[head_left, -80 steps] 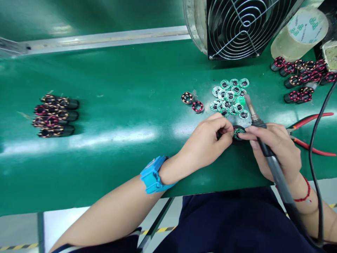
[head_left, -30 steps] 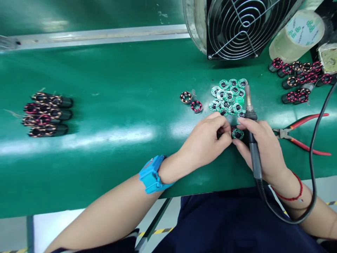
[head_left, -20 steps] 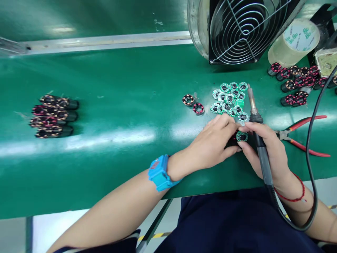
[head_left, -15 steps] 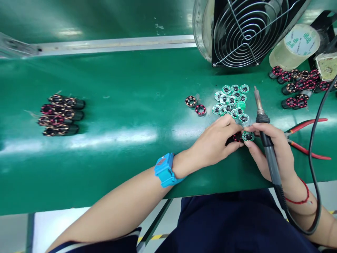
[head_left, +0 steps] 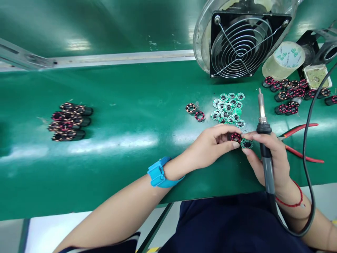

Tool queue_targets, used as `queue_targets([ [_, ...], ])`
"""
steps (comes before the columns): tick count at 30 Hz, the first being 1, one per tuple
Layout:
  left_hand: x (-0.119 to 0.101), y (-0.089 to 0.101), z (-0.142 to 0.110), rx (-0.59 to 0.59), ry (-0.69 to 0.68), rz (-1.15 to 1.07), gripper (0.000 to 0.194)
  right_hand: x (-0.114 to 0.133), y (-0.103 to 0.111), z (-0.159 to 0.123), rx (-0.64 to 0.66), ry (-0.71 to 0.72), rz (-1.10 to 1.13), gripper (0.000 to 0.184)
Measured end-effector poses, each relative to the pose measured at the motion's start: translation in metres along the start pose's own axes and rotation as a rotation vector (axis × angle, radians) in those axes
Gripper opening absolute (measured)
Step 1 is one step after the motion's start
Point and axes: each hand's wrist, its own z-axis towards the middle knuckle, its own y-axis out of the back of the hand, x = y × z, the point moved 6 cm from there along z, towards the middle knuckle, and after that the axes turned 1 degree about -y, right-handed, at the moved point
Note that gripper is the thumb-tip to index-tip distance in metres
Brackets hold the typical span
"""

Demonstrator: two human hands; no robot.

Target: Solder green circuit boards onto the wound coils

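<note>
My left hand [head_left: 210, 147], with a blue wrist strap [head_left: 157, 173], pinches a small black motor coil with red windings [head_left: 235, 136]. My right hand [head_left: 268, 158] grips a soldering iron [head_left: 263, 133], tip pointing away from me, and its fingertips also pinch a small round green circuit board [head_left: 246, 143] held against the coil's end. Both hands meet just above the green belt [head_left: 126, 116] near its front edge.
A pile of round green boards [head_left: 228, 108] and two loose coils [head_left: 195, 111] lie just beyond my hands. Coil stacks sit at left [head_left: 70, 121] and far right [head_left: 289, 95]. Red-handled pliers [head_left: 300, 140], a fan [head_left: 243, 44] and a tape roll [head_left: 284, 59] stand to the right.
The soldering iron has swung upright in my right hand and shifted right. The green board has come slightly off the coil's end. The view has tilted up a little.
</note>
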Motion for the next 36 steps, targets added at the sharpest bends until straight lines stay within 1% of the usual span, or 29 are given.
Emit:
queue_targets([
  [2,0.007,-0.005,-0.001,0.024,0.131,-0.260,0.026,0.001,-0.001,-0.001,0.016,0.010,0.009,0.053],
  [3,0.010,-0.007,-0.002,0.028,0.181,-0.353,0.027,0.001,-0.002,-0.001,0.022,0.008,0.018,0.053],
  [5,0.013,-0.010,-0.004,0.021,0.248,-0.459,0.025,0.001,-0.003,-0.002,0.034,0.005,0.042,0.053],
  [7,0.013,-0.013,-0.006,0.020,0.279,-0.506,0.024,0.003,-0.005,-0.002,0.045,0.012,0.059,0.054],
  [10,0.013,-0.016,-0.009,0.035,0.320,-0.526,0.024,0.006,-0.008,-0.002,0.061,0.024,0.022,0.052],
  [13,0.012,-0.017,-0.011,0.035,0.344,-0.526,0.024,0.006,-0.012,-0.002,0.071,0.017,-0.080,0.048],
  [16,0.006,-0.018,-0.011,0.065,0.279,-0.475,0.022,0.007,-0.015,-0.001,0.086,0.037,-0.181,0.048],
  [19,-0.004,-0.015,-0.011,0.092,0.159,-0.298,0.020,0.009,-0.017,0.000,0.103,0.066,-0.227,0.050],
  [20,-0.007,-0.009,-0.010,0.059,0.115,-0.220,0.020,0.009,-0.016,0.000,0.104,0.074,-0.224,0.052],
  [21,-0.011,0.001,-0.008,-0.007,0.070,-0.133,0.020,0.009,-0.015,0.000,0.101,0.079,-0.211,0.054],
  [22,-0.014,0.016,-0.007,-0.103,0.023,-0.041,0.020,0.009,-0.013,0.000,0.091,0.080,-0.194,0.056],
  [23,-0.017,0.035,-0.006,-0.225,-0.018,0.061,0.020,0.008,-0.010,-0.001,0.077,0.075,-0.175,0.059],
  [25,-0.021,0.080,-0.006,-0.483,-0.081,0.256,0.017,0.005,-0.005,-0.003,0.047,0.048,-0.147,0.062],
  [26,-0.020,0.101,-0.007,-0.582,-0.057,0.350,0.017,0.003,-0.002,-0.004,0.033,0.030,-0.140,0.062],
  [27,-0.016,0.121,-0.007,-0.655,-0.008,0.440,0.015,0.001,0.000,-0.005,0.023,0.012,-0.135,0.062],
  [28,-0.012,0.137,-0.007,-0.683,0.054,0.510,0.014,-0.001,0.001,-0.006,0.016,-0.006,-0.131,0.062],
  [29,-0.007,0.149,-0.006,-0.671,0.121,0.574,0.012,-0.002,0.002,-0.006,0.011,-0.022,-0.127,0.061],
  [30,-0.004,0.156,-0.006,-0.668,0.164,0.651,0.012,-0.003,0.002,-0.007,0.008,-0.032,-0.122,0.061],
  [31,-0.006,0.161,-0.008,-0.692,0.166,0.723,0.015,-0.003,0.002,-0.007,0.006,-0.039,-0.118,0.060],
  [32,-0.010,0.160,-0.010,-0.719,0.131,0.789,0.020,-0.003,0.002,-0.008,0.007,-0.044,-0.113,0.059],
  [33,-0.016,0.156,-0.011,-0.738,0.067,0.847,0.028,-0.003,0.002,-0.008,0.011,-0.048,-0.107,0.059],
  [34,-0.022,0.148,-0.012,-0.730,-0.012,0.893,0.037,-0.003,0.002,-0.007,0.010,-0.049,-0.099,0.058],
  [35,-0.026,0.138,-0.012,-0.681,-0.084,0.934,0.045,-0.003,0.002,-0.007,0.006,-0.047,-0.090,0.057],
  [36,-0.028,0.126,-0.010,-0.598,-0.133,0.979,0.050,-0.003,0.002,-0.007,0.001,-0.045,-0.080,0.057],
])
